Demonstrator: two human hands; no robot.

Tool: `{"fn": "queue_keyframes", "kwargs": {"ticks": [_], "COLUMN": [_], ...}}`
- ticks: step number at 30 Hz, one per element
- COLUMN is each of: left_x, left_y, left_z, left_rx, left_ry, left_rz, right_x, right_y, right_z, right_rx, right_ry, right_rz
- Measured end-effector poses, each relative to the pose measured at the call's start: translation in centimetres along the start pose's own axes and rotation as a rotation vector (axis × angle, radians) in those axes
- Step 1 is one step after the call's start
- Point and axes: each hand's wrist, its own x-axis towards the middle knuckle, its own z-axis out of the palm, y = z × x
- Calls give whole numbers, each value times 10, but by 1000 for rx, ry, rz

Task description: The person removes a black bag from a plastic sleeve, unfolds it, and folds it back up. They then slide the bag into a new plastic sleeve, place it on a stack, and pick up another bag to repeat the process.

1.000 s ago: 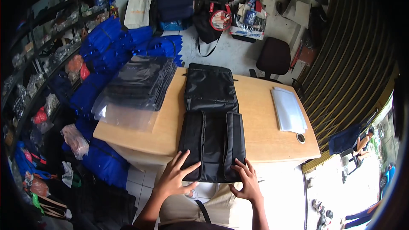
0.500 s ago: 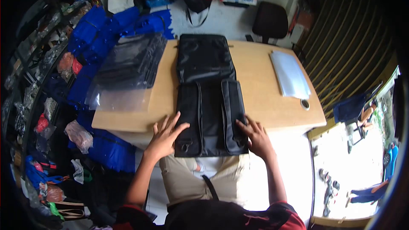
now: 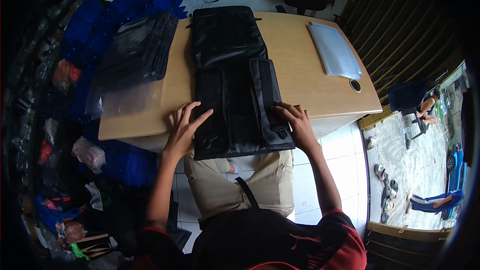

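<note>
A black bag (image 3: 235,115) lies unfolded on the desk, its near end reaching past the front edge above my lap. Its far section (image 3: 227,37) is a smooth, flat black panel. Two long side strips run along the near section, the right strip (image 3: 265,102) standing slightly raised, and each has a dark clip at its near end. My left hand (image 3: 184,127) is open at the bag's left edge, fingers spread and fingertips touching it. On the right edge rests my right hand (image 3: 298,125), open, with bent fingers against the right strip.
Dark sheets in clear plastic (image 3: 135,52) lie on the desk (image 3: 170,87) at left. Clear plastic sleeves (image 3: 335,50) lie at right, beside a round desk hole (image 3: 355,85). Blue bundles and packed shelves line the left side. People sit and stand outside at right.
The view has tilted, so the desk and bag appear higher in the picture. Both hands stay at the bag's side edges, and the right strip looks slightly more raised.
</note>
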Motion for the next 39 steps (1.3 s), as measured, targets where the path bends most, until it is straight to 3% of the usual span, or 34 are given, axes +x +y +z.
{"fn": "queue_keyframes", "kwargs": {"ticks": [2, 3, 6, 10, 16, 18, 20, 22, 24, 25, 26, 29, 30, 32, 34, 36, 39], "left_x": [-5, -10, -31, -34, -20, -16, -15, -23, -39, -37, -35, -40, -44, -46, -22, 9, 56], "left_y": [0, 0, -4, 9, 6, -7, -28, -32, -7, 2, 20, 46, 43, 34, 43, 40, 21], "left_z": [-6, -8, -1, 12, 10, 14, 17, 37, 56, 49, 36, 18, 21, 28, 22, -16, -27], "left_rx": [-30, -64, -368, -510, -132, -396, -353, -313, -638, -700, -700, -878, -878, -1062, -1203, -1425, -1392], "left_ry": [55, 101, -12, 43, 182, 124, 67, 6, 536, 642, 637, 586, 570, 473, 614, 384, 369], "left_rz": [66, 125, 26, 70, 126, 107, 156, 199, -111, -115, -117, -227, -243, -379, -536, -590, -676], "right_x": [-7, -12, -28, -28, -29, -34, -40, -61, -68, -65, -64, -63, -65, -62, -43, -2, 64], "right_y": [-10, -6, -2, -14, -19, -22, -26, -21, -34, -44, -50, -64, -61, -71, -64, -62, -41], "right_z": [-14, -15, -8, 29, 21, 24, 25, 27, 12, 9, -1, -27, -22, -10, -6, -7, 4], "right_rx": [280, 358, 639, 480, 495, 532, 927, 827, 870, 866, 867, 356, 426, 951, 833, 773, 762], "right_ry": [-55, 42, 139, 364, 183, 212, 364, 348, 405, 537, 537, 401, 392, 477, 460, 532, 568], "right_rz": [137, 37, 83, 163, 170, 222, 266, 357, 485, 404, 409, 158, 167, 335, 309, 229, 191]}}
